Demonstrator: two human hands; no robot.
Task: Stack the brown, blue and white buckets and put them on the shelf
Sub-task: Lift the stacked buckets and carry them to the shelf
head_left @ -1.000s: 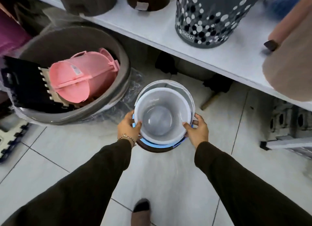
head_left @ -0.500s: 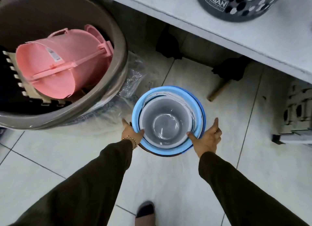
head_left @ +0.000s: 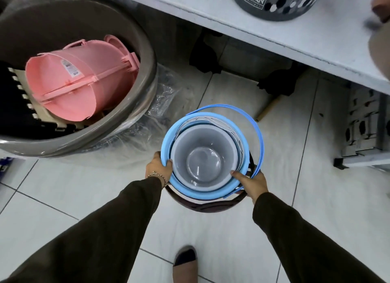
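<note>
- White bucket [head_left: 202, 164]: innermost of the stack, upright, mouth open, empty, pale grey-white inside with a round base.
- Blue bucket [head_left: 168, 135]: light blue rim ringing the white one; its blue handle [head_left: 258, 135] arcs over the far right side.
- Brown bucket [head_left: 202, 205]: outermost, dark rim showing below the blue rim.
- Shelf [head_left: 295, 35]: white board above and beyond the stack.

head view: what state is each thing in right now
white plastic bucket: upright, empty, nested in the blue one
light blue plastic bucket: nested in the brown one, handle raised
dark brown plastic bucket: outermost, upright
left hand: gripping the blue rim
right hand: gripping the rim
pink plastic bucket: on its side in the grey tub
</note>
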